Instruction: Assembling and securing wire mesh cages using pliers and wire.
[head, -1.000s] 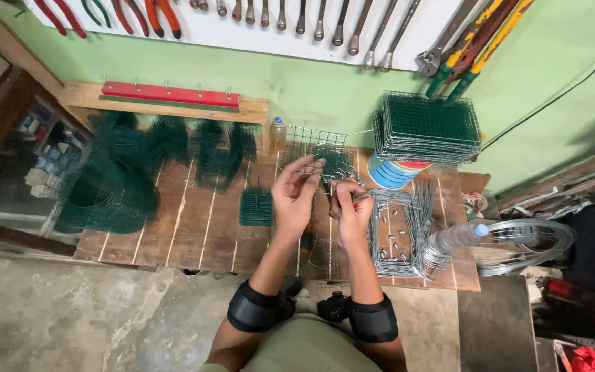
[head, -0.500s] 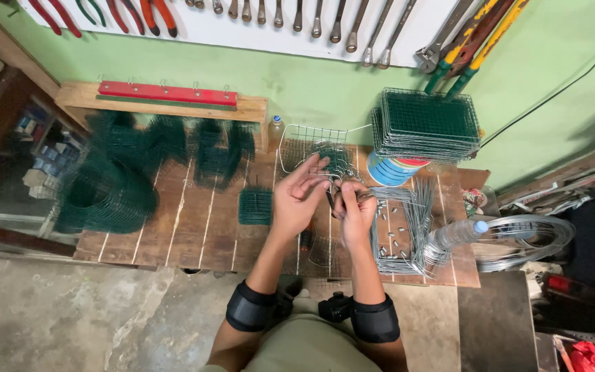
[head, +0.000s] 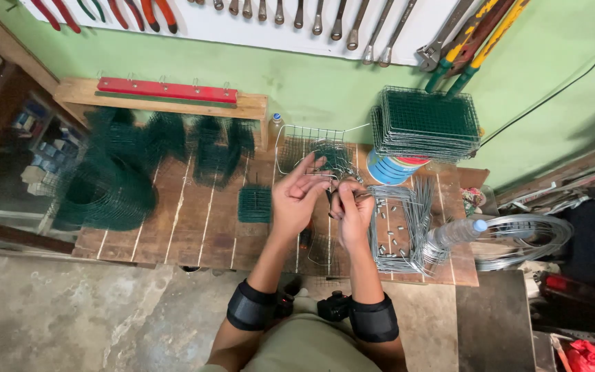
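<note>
My left hand (head: 297, 196) and my right hand (head: 352, 210) meet over the middle of a wooden slat bench (head: 194, 231). The left hand's fingers are spread and pinch a small green wire mesh piece (head: 332, 158). My right hand is closed around a small metal tool (head: 352, 196) held against that mesh. A grey wire mesh panel (head: 297, 148) stands just behind the hands. What exactly sits between the fingertips is too small to tell.
Rolled and cut green mesh pieces (head: 105, 186) lie on the left. A stack of green mesh panels (head: 425, 124) rests on a blue container at the back right. A grey wire tray with small clips (head: 397, 231), a plastic bottle (head: 456, 233), a wire coil (head: 525, 238). Tools hang on the wall (head: 339, 17).
Both hands have stayed over the bench centre; the left fingers have shifted a little on the mesh piece. Nothing else has moved.
</note>
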